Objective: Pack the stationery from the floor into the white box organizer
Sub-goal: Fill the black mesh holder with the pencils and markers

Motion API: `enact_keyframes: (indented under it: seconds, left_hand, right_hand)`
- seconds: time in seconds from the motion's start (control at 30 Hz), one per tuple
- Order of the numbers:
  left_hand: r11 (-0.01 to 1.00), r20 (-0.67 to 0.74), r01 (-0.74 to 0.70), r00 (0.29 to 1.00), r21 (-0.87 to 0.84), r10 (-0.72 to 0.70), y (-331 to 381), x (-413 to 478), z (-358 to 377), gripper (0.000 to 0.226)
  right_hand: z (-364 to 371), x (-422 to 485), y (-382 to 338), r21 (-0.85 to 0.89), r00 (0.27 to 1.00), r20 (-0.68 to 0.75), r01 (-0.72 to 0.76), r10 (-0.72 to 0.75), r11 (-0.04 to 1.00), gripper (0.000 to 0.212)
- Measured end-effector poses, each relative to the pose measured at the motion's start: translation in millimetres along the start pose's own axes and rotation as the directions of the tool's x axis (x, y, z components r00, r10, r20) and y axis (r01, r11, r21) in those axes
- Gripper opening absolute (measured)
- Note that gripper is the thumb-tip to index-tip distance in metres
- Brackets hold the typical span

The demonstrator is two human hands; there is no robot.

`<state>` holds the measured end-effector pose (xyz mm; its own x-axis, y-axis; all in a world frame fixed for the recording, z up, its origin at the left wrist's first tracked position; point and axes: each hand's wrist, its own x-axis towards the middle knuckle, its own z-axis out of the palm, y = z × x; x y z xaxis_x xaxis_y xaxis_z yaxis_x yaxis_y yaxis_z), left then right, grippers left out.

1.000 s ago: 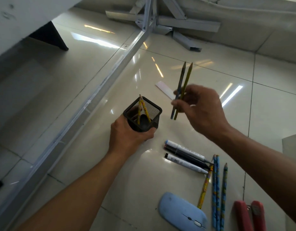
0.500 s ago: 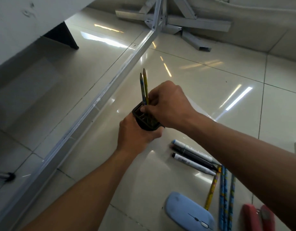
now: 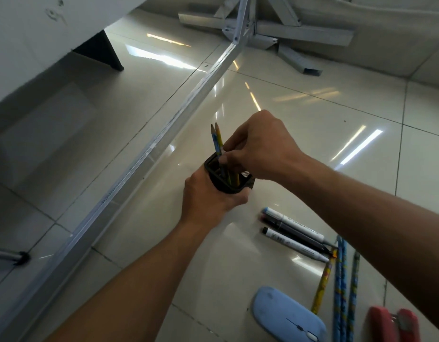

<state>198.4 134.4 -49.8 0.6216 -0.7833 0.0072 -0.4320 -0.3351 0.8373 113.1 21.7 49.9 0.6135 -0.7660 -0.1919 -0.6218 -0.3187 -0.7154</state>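
My left hand (image 3: 208, 198) grips a black mesh pen holder (image 3: 229, 180) from below, held up over the floor. My right hand (image 3: 260, 146) is over the holder's mouth, its fingers pinched on two pencils (image 3: 218, 140) whose lower ends stand inside the holder and whose tips point up. Other yellow pencils lean inside. On the floor to the right lie three markers (image 3: 295, 233) side by side, and several patterned pencils (image 3: 342, 287) beyond them. No white box organizer is in view.
A blue computer mouse (image 3: 287, 317) lies near the bottom edge, with a red stapler (image 3: 391, 327) to its right. A metal frame rail (image 3: 164, 141) runs diagonally across the tiled floor on the left, joining a metal base (image 3: 263, 28) at the top.
My right hand carried the two pencils from the right over to the holder and lowered them into it. The left hand has kept hold of the holder.
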Motion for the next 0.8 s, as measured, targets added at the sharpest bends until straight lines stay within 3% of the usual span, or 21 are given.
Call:
enact_keyframes:
  seconds: [0.13, 0.37, 0.47, 0.53, 0.6, 0.67, 0.73, 0.8]
  left_hand:
    - [1.000, -0.009, 0.014, 1.000, 0.018, -0.013, -1, 1, 0, 0.051]
    - [1.000, -0.001, -0.007, 1.000, 0.011, 0.007, -2, 1, 1, 0.062]
    - [1.000, -0.002, -0.005, 1.000, -0.019, 0.005, -3, 0, 2, 0.066]
    - [1.000, -0.001, -0.012, 1.000, -0.020, 0.012, -4, -1, 2, 0.070]
    - [1.000, 0.004, -0.009, 1.000, -0.020, 0.009, -3, -1, 3, 0.072]
    - [1.000, 0.007, 0.002, 1.000, 0.000, -0.002, -1, -1, 4, 0.070]
    - [1.000, -0.005, 0.010, 1.000, 0.013, -0.010, 1, -1, 0, 0.059]
    - [0.999, -0.014, 0.012, 1.000, 0.029, -0.012, 4, -2, -1, 0.051]
  right_hand:
    - [4, -3, 0, 0.058, 1.000, 0.021, 0.007, -0.008, 0.998, 0.010]
    - [-5, -6, -1, 0.068, 0.998, 0.061, 0.022, -0.026, 0.997, 0.009]
    - [-32, -11, 8, 0.198, 0.999, 0.053, -0.010, -0.001, 0.980, 0.007]
    - [-50, -15, 21, 0.264, 0.991, 0.128, -0.068, 0.035, 0.962, 0.008]
    - [-60, -19, 41, 0.188, 0.972, 0.213, -0.145, 0.103, 0.971, 0.008]
    - [-60, -25, 64, -0.025, 0.937, 0.280, -0.209, 0.207, 0.978, 0.006]
    - [-51, -30, 81, -0.213, 0.892, 0.347, -0.225, 0.289, 0.951, 0.010]
    - [-44, -38, 94, -0.294, 0.862, 0.381, -0.231, 0.335, 0.928, 0.018]
